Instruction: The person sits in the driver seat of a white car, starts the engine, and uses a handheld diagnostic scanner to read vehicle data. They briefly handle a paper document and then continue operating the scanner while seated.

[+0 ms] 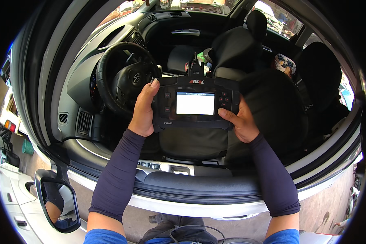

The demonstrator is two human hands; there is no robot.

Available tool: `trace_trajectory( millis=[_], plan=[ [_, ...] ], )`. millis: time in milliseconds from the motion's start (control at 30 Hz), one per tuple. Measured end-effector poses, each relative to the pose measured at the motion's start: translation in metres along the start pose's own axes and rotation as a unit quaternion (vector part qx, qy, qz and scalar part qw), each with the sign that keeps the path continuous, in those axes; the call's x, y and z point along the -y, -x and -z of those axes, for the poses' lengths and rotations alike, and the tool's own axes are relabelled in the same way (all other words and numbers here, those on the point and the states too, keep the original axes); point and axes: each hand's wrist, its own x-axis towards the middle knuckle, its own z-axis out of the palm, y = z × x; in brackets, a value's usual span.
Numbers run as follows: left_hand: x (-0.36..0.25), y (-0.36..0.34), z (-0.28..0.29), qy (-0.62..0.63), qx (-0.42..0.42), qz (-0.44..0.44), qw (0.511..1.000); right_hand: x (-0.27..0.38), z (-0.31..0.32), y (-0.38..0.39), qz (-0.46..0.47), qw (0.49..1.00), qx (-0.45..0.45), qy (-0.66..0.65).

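Observation:
A black handheld car diagnostic scanner (195, 120) is held level between my two hands, over the door sill and in front of the driver's seat. Its lit screen (195, 103) is mostly white with a dark bar along the top. A cable plug (196, 69) rises from its top edge. My left hand (144, 107) is closed around the scanner's left end, thumb at the upper corner. Around the right end my right hand (243, 122) is closed, its thumb lying on the front just below the arrow buttons (224, 99). Dark sleeves cover both forearms.
Behind the scanner's left end is the steering wheel (128, 77). Dark-covered seats (272, 110) fill the right side. The window ledge of the door (195, 183) runs beneath my forearms. A side mirror (57, 203) sticks out at the lower left, near a white car (18, 195).

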Motion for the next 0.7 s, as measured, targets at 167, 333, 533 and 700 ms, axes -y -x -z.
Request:
trace_trajectory(
  millis=[167,333,533,700],
  plan=[
    [-0.0001,-0.0004,-0.0001,0.001,-0.004,0.002,1.000,0.0001,0.0000,-0.0001,0.001,1.000,0.001,0.000],
    [0.0006,-0.0003,0.0002,0.007,-0.003,-0.002,1.000,0.0015,-0.0014,0.0002,0.003,1.000,0.000,0.001],
    [0.0004,-0.0006,0.0002,-0.003,-0.005,-0.003,1.000,0.0021,-0.0019,0.0006,0.004,1.000,0.001,-0.001],
    [0.0007,-0.0010,0.0008,-0.006,-0.003,0.002,1.000,0.0014,-0.0013,0.0001,0.005,1.000,0.004,0.001]
  ],
)
